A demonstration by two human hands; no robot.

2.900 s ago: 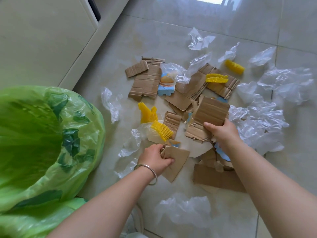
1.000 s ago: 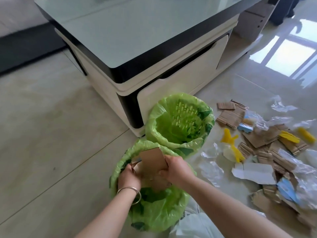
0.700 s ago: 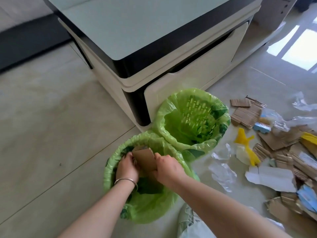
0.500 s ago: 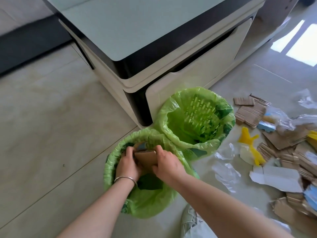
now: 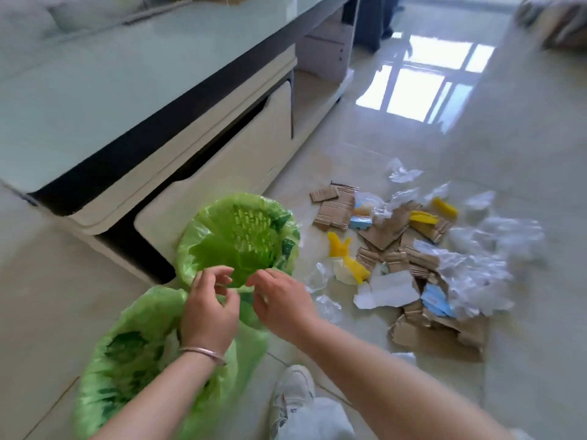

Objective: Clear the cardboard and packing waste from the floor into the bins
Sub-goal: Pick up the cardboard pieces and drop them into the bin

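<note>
Two bins lined with green bags stand side by side: a near bin (image 5: 127, 360) at lower left and a far bin (image 5: 238, 236) behind it. My left hand (image 5: 208, 308) and my right hand (image 5: 279, 300) hover between them, fingers apart, holding nothing. My left arm hides much of the near bin's inside. Torn brown cardboard (image 5: 438, 336), a white card piece (image 5: 390, 289), yellow foam netting (image 5: 344, 257) and clear plastic film (image 5: 473, 274) lie scattered on the tiled floor to the right.
A low cream cabinet (image 5: 222, 160) with a glass top and dark edge stands right behind the bins. My white shoe (image 5: 293, 395) is planted just right of the near bin. Pale floor tiles (image 5: 524, 154) stretch beyond the waste pile.
Both hands held a cardboard piece and pushed it down into the near bin. They have let go and lifted out with nothing in them. The view has swung right toward the pile.
</note>
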